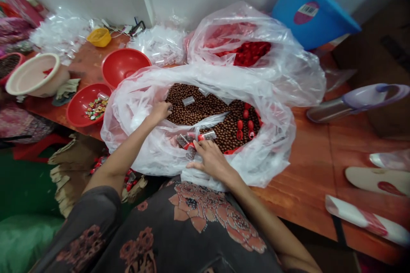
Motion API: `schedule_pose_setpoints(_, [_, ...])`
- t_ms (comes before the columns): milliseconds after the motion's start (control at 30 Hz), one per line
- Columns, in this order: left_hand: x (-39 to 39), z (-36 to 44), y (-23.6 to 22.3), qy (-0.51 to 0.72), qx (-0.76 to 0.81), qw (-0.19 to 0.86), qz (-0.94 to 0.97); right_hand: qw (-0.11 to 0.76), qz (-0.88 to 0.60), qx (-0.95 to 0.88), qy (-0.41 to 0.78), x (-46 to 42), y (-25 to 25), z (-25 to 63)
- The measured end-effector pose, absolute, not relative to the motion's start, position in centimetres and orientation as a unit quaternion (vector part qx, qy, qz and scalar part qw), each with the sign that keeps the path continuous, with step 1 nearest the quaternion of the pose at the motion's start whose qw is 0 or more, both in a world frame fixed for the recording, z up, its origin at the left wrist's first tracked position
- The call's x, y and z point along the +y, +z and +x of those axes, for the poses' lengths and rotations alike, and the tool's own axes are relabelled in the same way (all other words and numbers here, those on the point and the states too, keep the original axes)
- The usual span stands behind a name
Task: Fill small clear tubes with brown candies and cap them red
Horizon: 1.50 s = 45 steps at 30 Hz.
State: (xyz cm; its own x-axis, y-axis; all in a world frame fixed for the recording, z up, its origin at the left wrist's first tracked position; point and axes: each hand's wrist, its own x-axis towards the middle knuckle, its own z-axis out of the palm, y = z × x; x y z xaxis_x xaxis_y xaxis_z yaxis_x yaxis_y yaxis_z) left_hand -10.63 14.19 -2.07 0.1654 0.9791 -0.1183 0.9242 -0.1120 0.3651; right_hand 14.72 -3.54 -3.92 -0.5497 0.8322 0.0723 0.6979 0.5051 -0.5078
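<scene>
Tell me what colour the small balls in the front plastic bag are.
The small balls are glossy brown, shown best in the head view.

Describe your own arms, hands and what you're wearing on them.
Both forearms are bare, and the left hand and right hand wear no gloves. The dark grey top has a salmon floral print and lettering near the bottom of the view. Its left sleeve, printed likewise, ends near the elbow.
</scene>
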Motion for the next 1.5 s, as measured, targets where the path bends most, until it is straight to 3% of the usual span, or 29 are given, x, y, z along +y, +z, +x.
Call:
schedule_pose_setpoints(133, [13.8, -9.6, -1.7, 0.133, 0.615, 0.234, 0.741, 0.221, -0.444, -0.837, 0.232, -3.6, -3.5, 15.9])
schedule_pose_setpoints(267, [13.6, -7.7, -1.9, 0.284, 0.566, 0.442, 0.635, 0.285, -0.507, -0.785, 0.213, -2.2, -3.9, 19.2])
schedule_pose_setpoints(367, [14.0, -6.6, -3.3, 0.336, 0.562, 0.492, 0.574, 0.271, -0.594, -0.746, 0.133, -0.5, -4.7, 22.8])
schedule_pose_setpoints(600, [15.3, -4.1, -5.6, 0.238, 0.626, 0.491, 0.557, 0.176, -0.665, -0.722, 0.076, 1.5, -6.1, 26.1])
schedule_pose_setpoints(867, [16.3, 1.3, -5.3, 0.232, 0.558, 0.614, 0.507, 0.193, -0.664, -0.718, 0.080, 1.8, -6.9, 25.2])
schedule_pose_setpoints(1033, [16.3, 2.6, -6.3, 0.247, 0.534, 0.635, 0.501, 0.181, -0.662, -0.718, 0.117, 2.0, -6.7, 25.4])
schedule_pose_setpoints(1267, [15.5, 2.8, -6.1, 0.293, 0.520, 0.638, 0.487, 0.349, -0.645, -0.626, 0.264, 1.3, -6.1, 25.2])
schedule_pose_setpoints(1500, [12.8, 1.2, -1.9, 0.332, 0.479, 0.657, 0.479, 0.567, -0.579, -0.391, 0.435, 1.0, -4.9, 24.3])
